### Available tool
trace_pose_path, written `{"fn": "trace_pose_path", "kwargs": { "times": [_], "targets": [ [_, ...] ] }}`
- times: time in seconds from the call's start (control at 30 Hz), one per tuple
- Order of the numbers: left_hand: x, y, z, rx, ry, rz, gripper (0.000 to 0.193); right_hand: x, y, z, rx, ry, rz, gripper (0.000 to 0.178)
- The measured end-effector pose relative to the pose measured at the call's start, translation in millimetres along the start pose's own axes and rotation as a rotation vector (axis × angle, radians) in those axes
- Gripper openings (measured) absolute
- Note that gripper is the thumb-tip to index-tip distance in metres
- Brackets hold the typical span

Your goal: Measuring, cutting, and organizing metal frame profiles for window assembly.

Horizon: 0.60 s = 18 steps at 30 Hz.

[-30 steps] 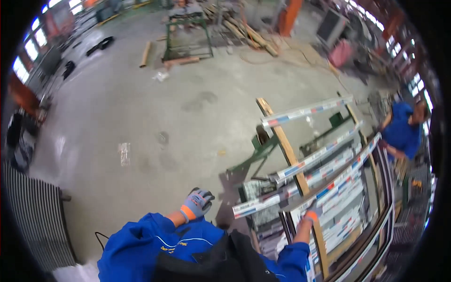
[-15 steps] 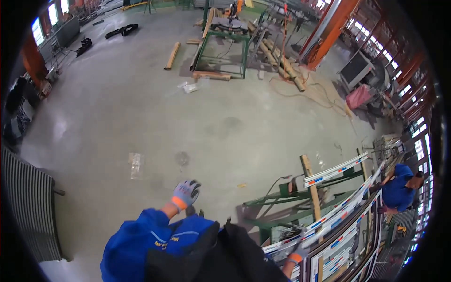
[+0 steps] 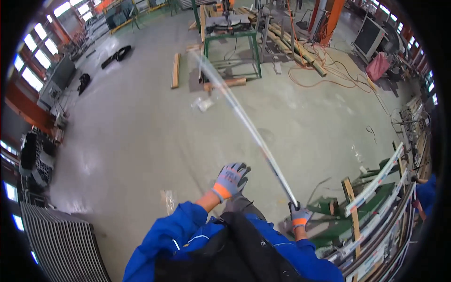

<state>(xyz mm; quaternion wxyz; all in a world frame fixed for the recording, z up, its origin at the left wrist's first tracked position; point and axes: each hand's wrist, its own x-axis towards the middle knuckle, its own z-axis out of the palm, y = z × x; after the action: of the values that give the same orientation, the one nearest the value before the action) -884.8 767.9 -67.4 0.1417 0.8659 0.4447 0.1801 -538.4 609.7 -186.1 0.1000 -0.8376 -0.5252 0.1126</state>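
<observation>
Holding the end of a long white strip [image 3: 249, 124], the right hand [image 3: 299, 216] has its grip clamped around it, low down and out to the right of the body. The strip sticks out over the gray floor [image 3: 141, 141], slanting away and to the left, and its blurry far end looks close to the green table [image 3: 255, 52] with a saw [image 3: 228, 27] on it; whether it touches anything there is hard to tell. The left hand [image 3: 231, 177] has its grip apart, the fingers a little bent with nothing between them, in front of the body. To do this well, the right hand should squeeze tight, because a long thing held at one end can easily tip and wobble. The left hand farther along the strip would likely help keep it steady. Going slowly seems smart too, so the far end does not bump the table. The green rack [image 3: 321, 205] on the right works like a big holder: wooden posts [image 3: 351, 202] stick out of it, and more white strips [image 3: 376, 185] lie across them. Some crumpled clear plastic [image 3: 203, 104] lies on the floor, and what is inside, if anything, is too small to tell.
</observation>
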Motion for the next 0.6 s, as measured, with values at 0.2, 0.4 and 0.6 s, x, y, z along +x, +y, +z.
{"fn": "trace_pose_path", "kwargs": {
  "times": [0.2, 0.4, 0.6],
  "targets": [
    [85.9, -133.5, -46.4, 0.159, -0.102, -0.119, 0.046, 180.6, -221.4, -31.5, -0.114, -0.261, -0.534, 0.042],
    [176.6, -261.4, -67.1, 0.148, -0.314, -0.383, 0.050, 340.4, -409.8, -5.4, -0.102, -0.165, -1.011, 0.033],
    [266.5, -412.8, -78.7, 0.127, -0.368, -0.388, 0.055, 473.6, -545.0, 21.6, -0.208, -0.196, -1.084, 0.028]
  ]
}}
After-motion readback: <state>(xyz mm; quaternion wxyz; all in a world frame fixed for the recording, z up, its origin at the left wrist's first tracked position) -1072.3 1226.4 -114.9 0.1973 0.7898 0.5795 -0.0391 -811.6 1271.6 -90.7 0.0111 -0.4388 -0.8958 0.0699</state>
